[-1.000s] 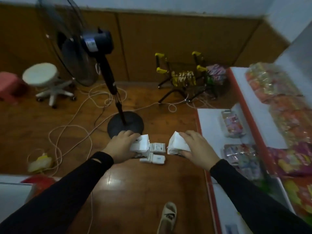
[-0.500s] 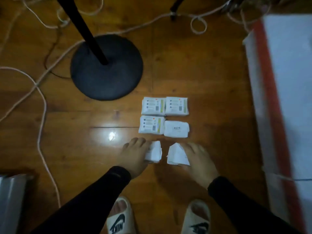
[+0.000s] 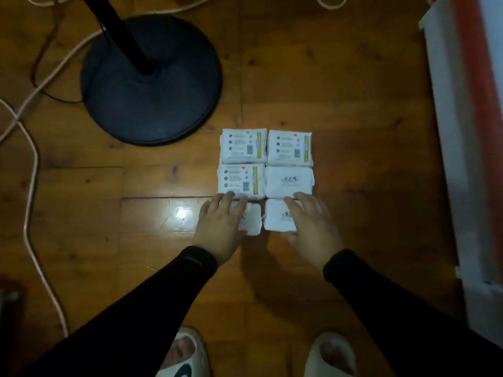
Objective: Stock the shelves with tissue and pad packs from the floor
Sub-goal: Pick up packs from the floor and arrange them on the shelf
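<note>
Two slippers [image 3: 181,357] show at the bottom edge, on the wood floor [image 3: 353,104]. Above them, black sleeves lead to both hands. The left hand [image 3: 220,224] lies flat, fingers straight and together, on the near-left pack [image 3: 251,220]. The right hand [image 3: 313,224] rests likewise on the near-right pack [image 3: 277,216]. Four more packs [image 3: 265,163] lie touching beyond, in a two-wide grid. Farther left stands a fan base [image 3: 151,83] among cables [image 3: 30,170]. A white shelf [image 3: 468,131] runs along the right.

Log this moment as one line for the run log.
left hand: flat on near-left pack | right hand: flat on near-right pack | six packs on floor | shelf right
</note>
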A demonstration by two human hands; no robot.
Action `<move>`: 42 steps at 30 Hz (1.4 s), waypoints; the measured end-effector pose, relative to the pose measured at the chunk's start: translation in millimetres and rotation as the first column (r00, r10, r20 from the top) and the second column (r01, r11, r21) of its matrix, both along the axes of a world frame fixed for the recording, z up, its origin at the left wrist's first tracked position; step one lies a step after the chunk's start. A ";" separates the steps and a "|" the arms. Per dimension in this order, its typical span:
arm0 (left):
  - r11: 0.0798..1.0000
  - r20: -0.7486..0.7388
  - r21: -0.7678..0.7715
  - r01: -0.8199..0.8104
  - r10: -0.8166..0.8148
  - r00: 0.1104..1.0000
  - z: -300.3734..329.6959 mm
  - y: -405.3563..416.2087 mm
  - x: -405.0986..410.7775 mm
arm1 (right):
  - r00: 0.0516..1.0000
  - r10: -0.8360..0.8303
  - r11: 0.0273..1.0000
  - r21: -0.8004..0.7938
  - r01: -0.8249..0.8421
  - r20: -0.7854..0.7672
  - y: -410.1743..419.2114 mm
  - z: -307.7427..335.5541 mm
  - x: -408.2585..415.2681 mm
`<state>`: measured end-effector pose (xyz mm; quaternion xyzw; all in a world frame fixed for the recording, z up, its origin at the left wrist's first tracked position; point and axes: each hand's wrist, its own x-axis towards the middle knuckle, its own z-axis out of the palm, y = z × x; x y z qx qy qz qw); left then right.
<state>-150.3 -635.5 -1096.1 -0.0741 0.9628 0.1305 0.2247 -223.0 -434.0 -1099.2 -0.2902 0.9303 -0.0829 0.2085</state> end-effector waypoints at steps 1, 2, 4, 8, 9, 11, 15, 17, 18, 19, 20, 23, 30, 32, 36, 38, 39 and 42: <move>1.000 -0.009 -0.004 0.011 -0.011 1.000 20.1 0.2 -4.4 | 1.000 -0.016 1.000 -0.012 0.016 0.008 1.7 20.3 0.1; 1.000 -0.015 0.003 0.014 -0.014 1.000 43.9 0.5 -9.7 | 1.000 -0.022 1.000 -0.015 0.023 0.021 3.6 44.4 -0.7; 0.999 -0.021 0.036 -0.001 0.002 1.000 100.1 0.4 -23.4 | 0.998 -0.035 0.999 -0.029 0.036 0.045 9.1 100.9 -6.1; 0.994 -0.125 0.108 0.002 0.011 0.992 244.6 4.0 -64.4 | 0.996 -0.092 0.989 -0.118 0.093 0.012 22.4 247.8 -36.0; 0.993 -0.175 0.120 0.021 0.000 0.985 286.4 5.6 -75.2 | 0.994 -0.109 0.983 -0.152 0.105 -0.021 26.8 289.9 -45.2; 0.992 -0.299 0.093 0.087 -0.056 0.953 374.7 10.0 -95.1 | 0.984 -0.150 0.969 -0.211 0.126 -0.100 37.8 376.6 -62.8; 0.983 -0.544 0.007 0.182 -0.149 0.826 561.3 27.8 -122.0 | 0.913 -0.258 0.929 -0.340 0.145 -0.317 68.8 558.3 -86.2; 0.981 -0.651 0.004 0.192 -0.143 0.745 650.3 39.7 -125.7 | 0.858 -0.313 0.910 -0.388 0.148 -0.406 86.8 644.8 -85.1; 0.981 -0.695 0.000 0.194 -0.139 0.705 691.5 45.4 -125.2 | 0.829 -0.335 0.901 -0.408 0.144 -0.448 95.5 685.9 -82.3; 0.979 -0.731 -0.009 0.202 -0.144 0.666 730.2 51.0 -123.1 | 0.794 -0.360 0.893 -0.427 0.141 -0.491 103.8 724.6 -77.3; 0.976 -0.763 -0.015 0.215 -0.150 0.629 765.5 57.2 -119.4 | 0.752 -0.384 0.889 -0.436 0.142 -0.536 113.0 761.1 -69.6; 0.959 -0.849 -0.014 0.283 -0.161 0.503 854.9 79.1 -101.8 | 0.607 -0.434 0.888 -0.430 0.164 -0.665 139.5 858.5 -32.0; 0.800 -0.923 -0.051 0.598 -0.266 0.278 983.4 166.5 -39.3 | 0.261 -0.549 0.825 -0.465 0.321 -0.794 210.2 997.6 116.9; 0.716 -0.934 -0.072 0.694 -0.293 0.205 1012.3 200.2 -17.2 | 0.179 -0.559 0.798 -0.467 0.380 -0.809 234.5 1024.7 164.3; 0.558 -0.951 -0.129 0.820 -0.305 0.058 1061.1 275.9 29.6 | 0.012 -0.561 0.716 -0.478 0.508 -0.827 283.5 1067.5 264.8; 0.473 -0.953 -0.153 0.868 -0.302 -0.003 1079.3 317.2 58.3 | -0.053 -0.572 0.640 -0.486 0.595 -0.818 308.8 1079.3 316.9; 0.427 -0.956 -0.161 0.890 -0.292 -0.033 1085.8 337.6 73.1 | -0.091 -0.576 0.603 -0.498 0.624 -0.812 321.6 1083.5 342.3; 0.305 -0.958 -0.162 0.938 -0.275 -0.076 1100.0 398.8 121.3 | -0.185 -0.573 0.509 -0.524 0.683 -0.798 361.4 1088.6 414.4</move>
